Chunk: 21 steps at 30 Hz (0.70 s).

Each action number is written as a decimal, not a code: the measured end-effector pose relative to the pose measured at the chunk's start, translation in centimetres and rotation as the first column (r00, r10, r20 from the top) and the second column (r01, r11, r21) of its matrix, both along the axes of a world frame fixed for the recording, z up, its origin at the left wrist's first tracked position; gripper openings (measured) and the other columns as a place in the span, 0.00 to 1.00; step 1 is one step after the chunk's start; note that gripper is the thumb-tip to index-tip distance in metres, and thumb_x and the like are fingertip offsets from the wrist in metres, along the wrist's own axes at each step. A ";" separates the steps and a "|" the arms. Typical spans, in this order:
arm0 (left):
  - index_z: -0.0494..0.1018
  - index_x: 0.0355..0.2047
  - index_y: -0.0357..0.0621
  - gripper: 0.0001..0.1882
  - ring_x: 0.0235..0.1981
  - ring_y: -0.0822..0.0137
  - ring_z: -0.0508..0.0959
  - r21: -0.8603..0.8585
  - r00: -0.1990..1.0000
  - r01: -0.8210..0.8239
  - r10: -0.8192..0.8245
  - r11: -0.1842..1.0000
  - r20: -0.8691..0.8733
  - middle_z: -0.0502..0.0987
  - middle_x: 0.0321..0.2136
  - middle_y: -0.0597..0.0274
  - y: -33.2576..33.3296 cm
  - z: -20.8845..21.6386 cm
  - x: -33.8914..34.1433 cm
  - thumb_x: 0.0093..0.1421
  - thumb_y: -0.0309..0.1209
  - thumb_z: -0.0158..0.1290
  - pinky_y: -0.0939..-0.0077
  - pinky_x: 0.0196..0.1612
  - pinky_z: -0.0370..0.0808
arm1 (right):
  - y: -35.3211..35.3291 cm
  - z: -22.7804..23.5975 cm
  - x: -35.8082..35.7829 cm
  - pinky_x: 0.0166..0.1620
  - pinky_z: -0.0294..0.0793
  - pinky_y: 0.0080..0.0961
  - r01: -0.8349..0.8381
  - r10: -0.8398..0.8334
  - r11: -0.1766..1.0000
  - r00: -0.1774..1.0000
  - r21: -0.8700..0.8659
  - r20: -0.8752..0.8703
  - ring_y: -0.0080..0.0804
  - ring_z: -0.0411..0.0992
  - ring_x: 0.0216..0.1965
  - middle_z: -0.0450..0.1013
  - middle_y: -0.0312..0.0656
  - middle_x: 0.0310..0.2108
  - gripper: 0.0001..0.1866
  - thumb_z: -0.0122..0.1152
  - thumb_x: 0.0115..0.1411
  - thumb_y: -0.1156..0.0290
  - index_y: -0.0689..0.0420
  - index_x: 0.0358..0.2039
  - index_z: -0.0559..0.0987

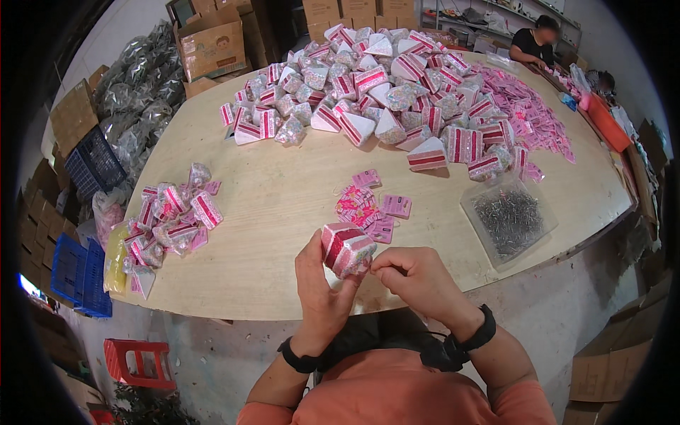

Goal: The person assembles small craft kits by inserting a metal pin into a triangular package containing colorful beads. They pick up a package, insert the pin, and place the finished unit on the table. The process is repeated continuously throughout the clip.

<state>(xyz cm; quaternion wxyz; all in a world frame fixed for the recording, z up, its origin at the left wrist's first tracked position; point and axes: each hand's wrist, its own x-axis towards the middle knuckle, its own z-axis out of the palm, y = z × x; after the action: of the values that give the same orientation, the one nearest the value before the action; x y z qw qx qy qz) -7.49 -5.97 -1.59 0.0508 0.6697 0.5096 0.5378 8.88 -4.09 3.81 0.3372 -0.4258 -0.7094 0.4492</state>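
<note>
Centrally, the governing relation is a line of three elements above the near table edge. The left hand (322, 287) grasps the striped cake-slice piece (346, 249), thumb along the near side and fingers around the left side. The piece is raised and tilted; its longest visible extent runs from upper left to lower right, ending near the right hand (428, 283). The right hand is curled, with thumb and forefinger pinched together at that lower right end, and is therefore nearer to it. Whether a small item sits in the pinch cannot be determined. No other item lies between the fingertips and this end.

Surroundings: at far left, a small group of slices (170, 216) lies beside a yellow bag (115, 262). Just beyond the held piece is a cluster of pink tags (358, 202); farther off, a large heap of slices (365, 85) spans the table (262, 219). To the right, a clear tray (549, 227) contains metal pins (508, 216), well apart from the right hand. Behind it lies a spread of pink cards (531, 106).
</note>
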 end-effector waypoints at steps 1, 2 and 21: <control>0.58 0.54 0.33 0.38 0.44 0.54 0.68 0.001 1.000 0.001 -0.001 1.000 0.005 0.68 0.44 0.49 0.0 0.0 0.0 0.41 0.23 0.62 0.66 0.46 0.64 | 0.0 -0.1 0.0 0.25 0.65 0.17 -0.002 0.002 1.000 1.000 -0.021 -0.009 0.16 0.65 0.23 0.70 0.34 0.20 0.07 0.52 0.53 0.78 0.62 0.31 0.77; 0.58 0.54 0.33 0.38 0.44 0.54 0.68 -0.002 1.000 0.000 0.000 1.000 0.015 0.67 0.44 0.49 0.0 0.0 0.0 0.41 0.23 0.62 0.66 0.46 0.64 | 0.0 0.0 0.0 0.25 0.65 0.16 -0.002 0.001 0.999 1.000 -0.034 -0.016 0.15 0.65 0.23 0.70 0.34 0.20 0.06 0.52 0.53 0.78 0.63 0.31 0.77; 0.58 0.54 0.34 0.39 0.44 0.55 0.68 -0.008 1.000 -0.006 0.006 1.000 0.016 0.67 0.43 0.49 0.0 -0.1 0.2 0.41 0.23 0.62 0.66 0.46 0.65 | 0.5 -0.7 0.2 0.25 0.64 0.14 -0.006 0.001 0.995 0.999 -0.104 -0.050 0.13 0.64 0.23 0.69 0.31 0.20 0.04 0.54 0.51 0.78 0.63 0.26 0.77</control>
<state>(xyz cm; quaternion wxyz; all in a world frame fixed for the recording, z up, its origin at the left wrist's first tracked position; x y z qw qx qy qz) -7.33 -6.00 -1.72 0.0559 0.6635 0.5133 0.5414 9.03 -3.61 3.13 0.3314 -0.4301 -0.6771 0.4967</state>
